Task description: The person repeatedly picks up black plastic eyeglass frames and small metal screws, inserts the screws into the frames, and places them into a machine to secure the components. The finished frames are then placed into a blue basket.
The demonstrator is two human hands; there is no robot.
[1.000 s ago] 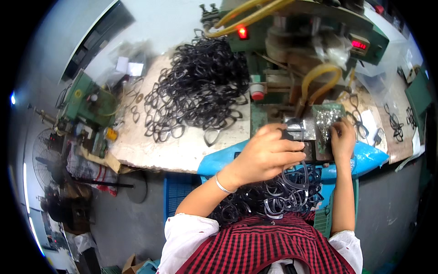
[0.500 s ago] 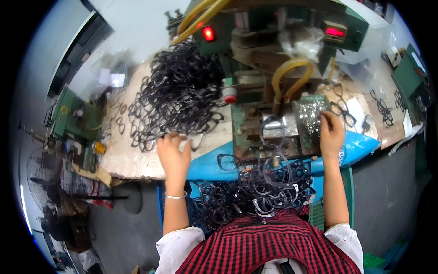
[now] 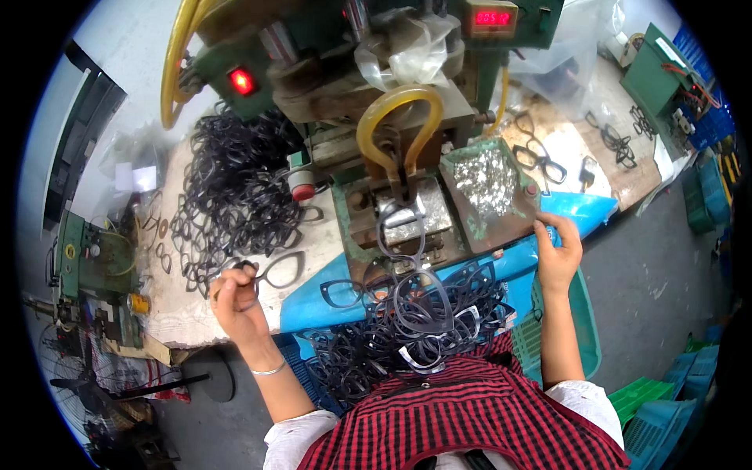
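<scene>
Black eyeglass frame (image 3: 302, 265) is pinched between the thumb and fingers of the left hand (image 3: 237, 301), one rim sticking out to the right, at the near edge of a big pile of similar frames (image 3: 235, 180) on the pale tabletop (image 3: 176, 317). Half-curled, the right hand (image 3: 558, 251) has its fingertips beside the corner of a green tray (image 3: 509, 227) of shiny bits (image 3: 484, 186); whether it grips anything I cannot tell. Between the hands, another frame (image 3: 423, 268) hangs from the machine's metal block (image 3: 435, 205) over a loose heap (image 3: 360, 348).
</scene>
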